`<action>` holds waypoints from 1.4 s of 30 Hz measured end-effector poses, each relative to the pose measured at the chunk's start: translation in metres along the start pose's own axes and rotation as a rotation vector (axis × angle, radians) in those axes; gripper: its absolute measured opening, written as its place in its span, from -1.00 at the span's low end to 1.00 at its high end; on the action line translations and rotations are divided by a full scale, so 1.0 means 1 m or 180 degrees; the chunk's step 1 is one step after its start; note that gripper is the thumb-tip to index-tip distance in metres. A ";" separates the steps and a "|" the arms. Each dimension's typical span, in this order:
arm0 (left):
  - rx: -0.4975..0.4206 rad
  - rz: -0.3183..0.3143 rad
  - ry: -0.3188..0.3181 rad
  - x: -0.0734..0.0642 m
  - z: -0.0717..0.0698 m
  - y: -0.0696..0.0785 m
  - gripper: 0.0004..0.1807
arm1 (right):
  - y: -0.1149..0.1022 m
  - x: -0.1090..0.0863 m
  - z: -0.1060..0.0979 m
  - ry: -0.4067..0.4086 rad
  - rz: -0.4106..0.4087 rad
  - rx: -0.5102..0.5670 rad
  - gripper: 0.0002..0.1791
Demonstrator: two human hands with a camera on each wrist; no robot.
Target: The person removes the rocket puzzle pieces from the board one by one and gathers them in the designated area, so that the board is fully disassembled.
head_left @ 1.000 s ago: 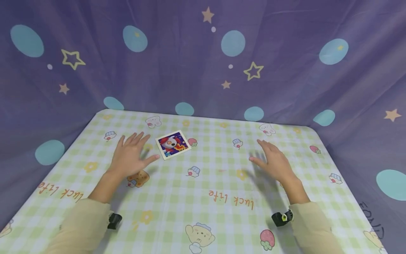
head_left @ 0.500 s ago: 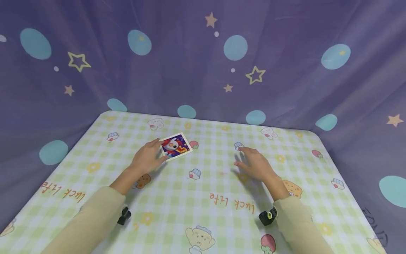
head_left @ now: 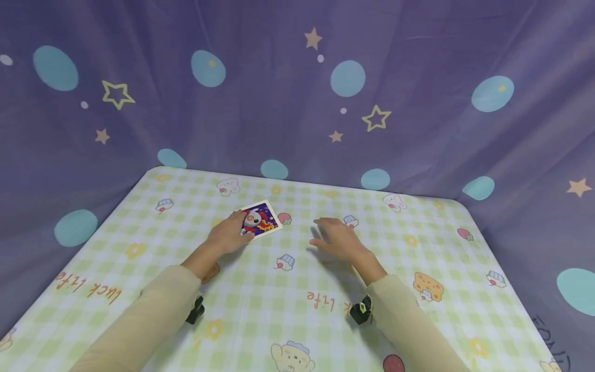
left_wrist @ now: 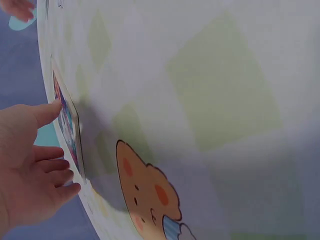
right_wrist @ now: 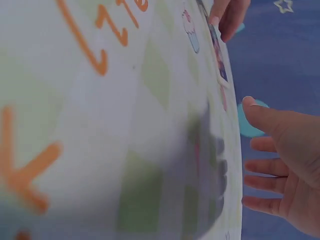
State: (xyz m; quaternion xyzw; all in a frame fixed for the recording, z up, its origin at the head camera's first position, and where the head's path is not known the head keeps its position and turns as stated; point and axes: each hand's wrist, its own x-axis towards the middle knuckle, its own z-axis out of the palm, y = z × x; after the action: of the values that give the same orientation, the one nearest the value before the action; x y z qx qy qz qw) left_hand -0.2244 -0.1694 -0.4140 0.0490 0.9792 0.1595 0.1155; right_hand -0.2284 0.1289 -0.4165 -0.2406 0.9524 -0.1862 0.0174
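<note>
The left hand (head_left: pixel 228 233) leans over the table (head_left: pixel 241 330) at a picture card (head_left: pixel 264 219). Its fingers are softly bent, and there is a wide gap between them and the thumb. The fingertips reach over the card's left side and the thumb is by the near edge – they look like they touch it, but I can't tell if they grip it.

The card lies on the table, picture side up. It has a white border and a white face with red bits on dark blue. Just to its right is a printed strawberry (head_left: pixel 284 218), and nearer is a printed cupcake (head_left: pixel 285 262).

Next comes the right hand (head_left: pixel 338 238). Its fingers and thumb are spread apart and it holds nothing – it hangs over the cloth, apart from the card. Farther right is a printed cookie (head_left: pixel 428 287). A purple curtain (head_left: pixel 279 129) with stars stands behind everything.
</note>
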 end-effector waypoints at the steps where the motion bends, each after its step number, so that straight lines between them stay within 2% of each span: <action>1: 0.0019 -0.0002 -0.0011 0.000 0.001 -0.001 -0.18 | -0.003 0.005 0.002 -0.0033 -0.0031 -0.0028 -0.33; 7: 0.0114 0.0047 0.0071 0.000 0.004 -0.005 -0.23 | -0.017 0.033 0.009 -0.0198 -0.0190 -0.0116 -0.34; 13: 0.0269 0.0096 0.0104 0.000 0.008 -0.003 -0.24 | -0.027 0.063 0.018 -0.0313 -0.0453 0.0272 -0.43; 18: 0.0368 0.0067 0.0085 -0.002 0.011 -0.004 -0.24 | -0.038 0.085 0.026 -0.0426 -0.0610 0.0382 -0.60; 23: 0.0381 0.0092 0.0160 -0.002 0.011 -0.005 -0.25 | -0.054 0.100 0.031 -0.0639 -0.0814 0.0262 -0.46; 27: 0.0395 0.0181 0.0180 -0.001 0.010 -0.005 -0.26 | -0.063 0.108 0.037 -0.0749 -0.0957 0.0178 -0.44; 31: 0.0495 0.0249 0.0093 0.000 0.008 0.000 -0.26 | -0.066 0.112 0.041 -0.0781 -0.0997 0.0171 -0.48; 42: 0.0508 0.0383 -0.0097 -0.001 0.004 -0.001 -0.27 | -0.062 0.107 0.040 -0.0763 -0.1063 0.0047 -0.46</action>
State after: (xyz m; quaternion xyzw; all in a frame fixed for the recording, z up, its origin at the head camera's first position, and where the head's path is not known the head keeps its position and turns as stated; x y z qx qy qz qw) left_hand -0.2228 -0.1693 -0.4177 0.1191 0.9822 0.0869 0.1163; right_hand -0.2902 0.0150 -0.4251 -0.4155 0.8890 -0.1635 0.1012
